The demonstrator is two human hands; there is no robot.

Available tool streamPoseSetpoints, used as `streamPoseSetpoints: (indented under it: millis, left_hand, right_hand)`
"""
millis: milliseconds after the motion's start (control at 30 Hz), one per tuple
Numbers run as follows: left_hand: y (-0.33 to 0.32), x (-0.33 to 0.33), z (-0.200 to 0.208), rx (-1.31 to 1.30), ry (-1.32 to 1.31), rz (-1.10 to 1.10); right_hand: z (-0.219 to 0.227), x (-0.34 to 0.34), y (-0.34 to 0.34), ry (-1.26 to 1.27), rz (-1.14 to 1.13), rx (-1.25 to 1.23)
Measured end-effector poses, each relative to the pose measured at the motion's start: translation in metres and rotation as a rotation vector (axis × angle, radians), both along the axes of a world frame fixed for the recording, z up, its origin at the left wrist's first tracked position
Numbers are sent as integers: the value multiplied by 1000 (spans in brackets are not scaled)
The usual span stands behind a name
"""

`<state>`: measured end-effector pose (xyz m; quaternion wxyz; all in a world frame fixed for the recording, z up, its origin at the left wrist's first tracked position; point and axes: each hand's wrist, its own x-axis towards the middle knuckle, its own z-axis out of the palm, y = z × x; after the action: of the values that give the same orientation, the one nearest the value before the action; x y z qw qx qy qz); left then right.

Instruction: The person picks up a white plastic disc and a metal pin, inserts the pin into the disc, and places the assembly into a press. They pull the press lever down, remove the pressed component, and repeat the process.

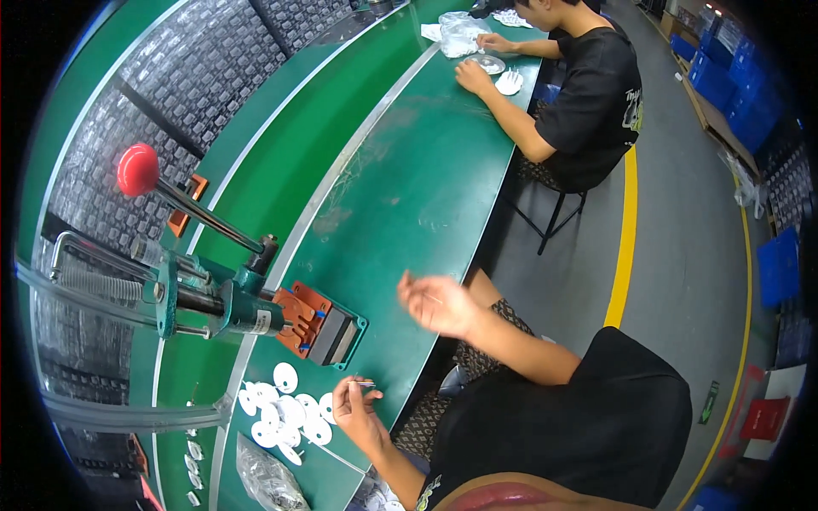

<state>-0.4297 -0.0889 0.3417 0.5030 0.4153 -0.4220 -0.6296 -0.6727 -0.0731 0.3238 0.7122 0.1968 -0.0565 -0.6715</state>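
My left hand (360,417) is closed, with a few thin, pin-like pieces (366,383) pinched at its fingertips. They are too small to name surely. Beside it, a loose pile of white round discs (290,412) lies on the green table, some with slots or holes. My right hand (436,305) is raised over the table's near edge, its half-curled fingers smeared by motion. Left of both hands stands a green hand-lever press (234,302) with a red ball knob (138,169). Under its ram sits an orange fixture (300,319) beside a grey block (332,338).
A clear plastic bag (268,477) lies near the discs. Beyond the table runs a green conveyor belt (281,183) with several white parts on it. Further up, a co-worker (588,94) sits on a stool, handling white pieces. Blue bins (724,85) stand across the aisle.
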Motion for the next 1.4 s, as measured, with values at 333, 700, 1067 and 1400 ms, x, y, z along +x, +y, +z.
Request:
streamPoseSetpoints:
  millis: [333,700,1067,1400]
  left_hand:
    - [5,16,-10,60,6,4]
    - [8,17,-25,110,123,79]
    - [8,10,-26,186,222,-48]
    - [8,3,-17,174,144,-90]
  right_hand:
    - [3,52,-6,1800,97,-82]
    - [11,90,16,1975,96,-285]
    - [-10,101,6,1613,-12,-215]
    - [-18,61,-15,685,318,-247]
